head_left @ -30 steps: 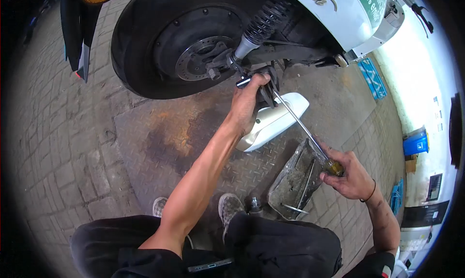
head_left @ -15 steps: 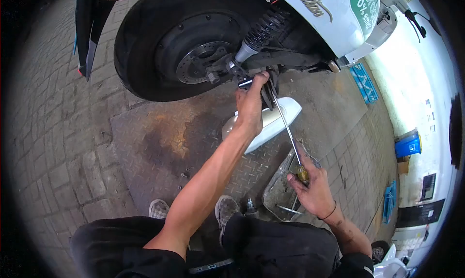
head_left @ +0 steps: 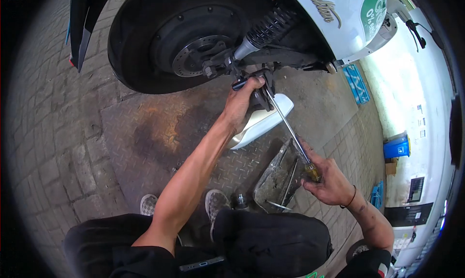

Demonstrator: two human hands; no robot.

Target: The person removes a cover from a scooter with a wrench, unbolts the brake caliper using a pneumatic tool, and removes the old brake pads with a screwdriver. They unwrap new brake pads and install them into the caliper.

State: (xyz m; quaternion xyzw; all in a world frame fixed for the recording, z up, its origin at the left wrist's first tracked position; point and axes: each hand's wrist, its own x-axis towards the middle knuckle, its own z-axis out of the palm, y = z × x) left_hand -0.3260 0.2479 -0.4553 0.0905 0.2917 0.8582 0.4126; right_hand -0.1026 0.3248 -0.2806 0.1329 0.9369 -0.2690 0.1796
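A long screwdriver (head_left: 286, 122) with a yellowish handle slants from my right hand (head_left: 329, 181), whose fingers are wrapped round the handle. Its tip meets a dark metal bracket (head_left: 263, 101) below the shock absorber (head_left: 259, 38). My left hand (head_left: 240, 102) is closed on that bracket, thumb on top, beside the end of the swingarm. The scooter's rear wheel (head_left: 167, 40) with its brake disc is to the left of the bracket. Under my left hand, a white body panel (head_left: 264, 125) lies on the metal plate.
The patterned steel plate (head_left: 140, 147) lies on brick paving. A worn tray-like part (head_left: 273, 183) holding loose pieces sits near my knees, beside a small metal part (head_left: 240, 200). Blue crates (head_left: 356, 84) and a blue bin (head_left: 397, 146) stand at the right. The white scooter body (head_left: 334, 21) overhangs the top.
The view has shifted slightly. My right hand has moved right and outward with the screwdriver, while my left hand stays at the bracket.
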